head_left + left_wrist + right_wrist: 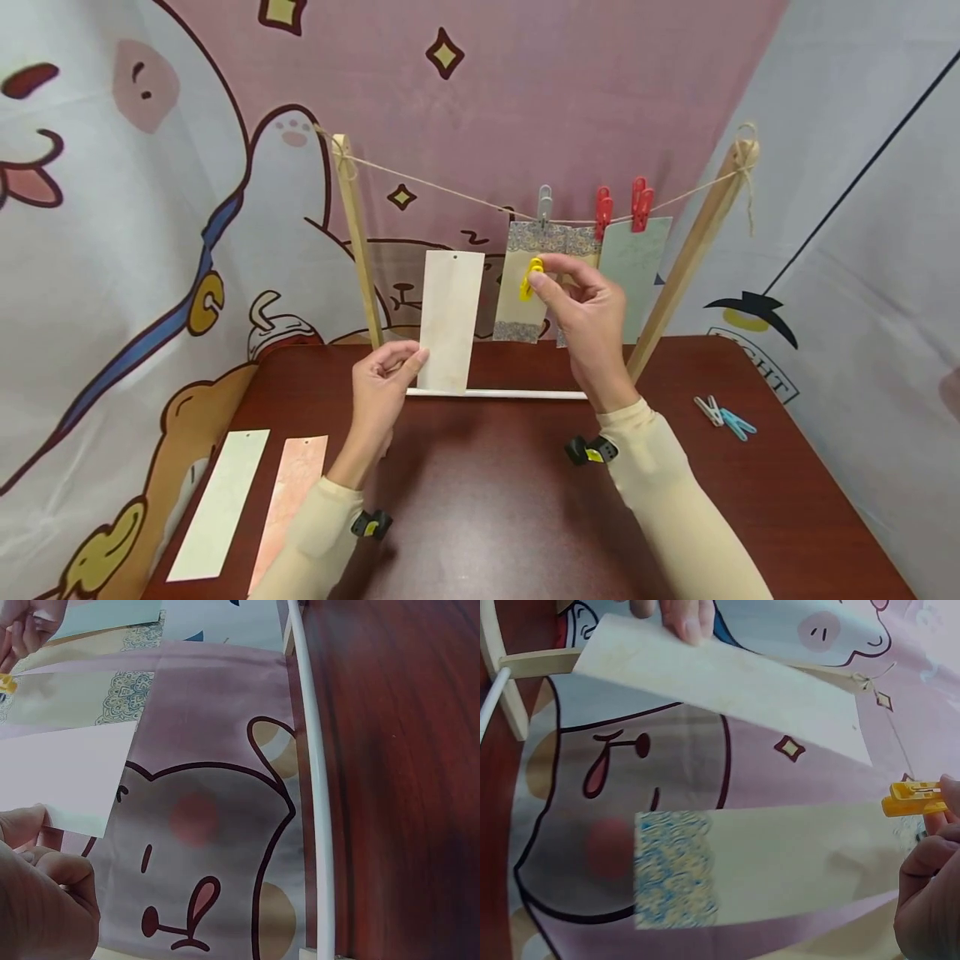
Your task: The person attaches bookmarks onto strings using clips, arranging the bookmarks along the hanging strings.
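Note:
In my left hand [382, 383] I pinch a cream paper strip [452, 321] by its lower left edge; it stands upright with a small hole at the top. Between thumb and forefinger my right hand [592, 321] holds a yellow clothespin [531, 279], also plain in the right wrist view as a yellow clothespin [915, 799]. Behind that hand, patterned cards [519, 283] and a pale green card [636, 275] hang from a twine line [442, 188]. A grey clothespin [544, 206] and red clothespins [641, 204] sit on the twine. The right hand partly hides one patterned card.
Wooden posts [358, 250] hold the twine at both ends, with a white rod [525, 394] low between them. On the brown table [480, 500] lie a pale green strip [221, 504] and a pink strip [296, 483] at left, white and blue clothespins [735, 423] at right.

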Available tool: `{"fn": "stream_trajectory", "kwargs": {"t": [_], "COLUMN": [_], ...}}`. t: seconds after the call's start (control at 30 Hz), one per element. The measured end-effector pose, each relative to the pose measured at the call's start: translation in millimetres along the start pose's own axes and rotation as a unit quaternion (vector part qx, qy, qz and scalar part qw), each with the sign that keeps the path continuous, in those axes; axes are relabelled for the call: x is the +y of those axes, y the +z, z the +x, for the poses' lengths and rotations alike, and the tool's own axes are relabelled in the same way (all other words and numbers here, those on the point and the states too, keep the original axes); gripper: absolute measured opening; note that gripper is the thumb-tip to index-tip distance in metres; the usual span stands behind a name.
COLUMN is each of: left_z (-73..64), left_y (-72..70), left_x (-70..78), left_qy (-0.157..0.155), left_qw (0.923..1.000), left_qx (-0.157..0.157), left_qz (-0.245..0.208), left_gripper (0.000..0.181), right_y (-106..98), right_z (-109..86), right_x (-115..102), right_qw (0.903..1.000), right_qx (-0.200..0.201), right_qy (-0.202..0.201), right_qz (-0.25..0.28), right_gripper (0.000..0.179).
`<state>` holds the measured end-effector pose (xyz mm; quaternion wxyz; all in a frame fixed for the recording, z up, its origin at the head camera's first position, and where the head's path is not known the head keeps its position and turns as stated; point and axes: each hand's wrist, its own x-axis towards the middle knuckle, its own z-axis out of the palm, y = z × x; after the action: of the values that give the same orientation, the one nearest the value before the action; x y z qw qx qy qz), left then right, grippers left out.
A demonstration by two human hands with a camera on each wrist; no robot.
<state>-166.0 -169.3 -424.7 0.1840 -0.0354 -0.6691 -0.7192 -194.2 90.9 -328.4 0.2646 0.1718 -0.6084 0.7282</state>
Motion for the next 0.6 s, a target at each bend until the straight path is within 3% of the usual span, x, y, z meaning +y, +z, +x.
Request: {"fn": "stream_trajectory", "kwargs": {"t": [0.37, 0.6], "left_z": [10.6, 18.2], "left_y": [11.2, 17.5], "left_x": [-0.1, -1.9], "left_qy": [0.009, 0.016], "left_qw": [0.9996, 0.9993], "left_qx": [-0.023, -0.022], "left_qz": [-0.016, -0.027], "left_gripper": [0.017, 0.015], "right_y": [22.7, 30.2], "right_z": [18.5, 27.8], "right_x": [-14.5, -20.4], "right_qw": [0.999, 0.9984], "right_qx": [-0.001, 0.01], "right_qy": [-0.042, -0.054], "right_qz": [0.013, 0.014], "right_gripper": [0.023, 0.023]}}
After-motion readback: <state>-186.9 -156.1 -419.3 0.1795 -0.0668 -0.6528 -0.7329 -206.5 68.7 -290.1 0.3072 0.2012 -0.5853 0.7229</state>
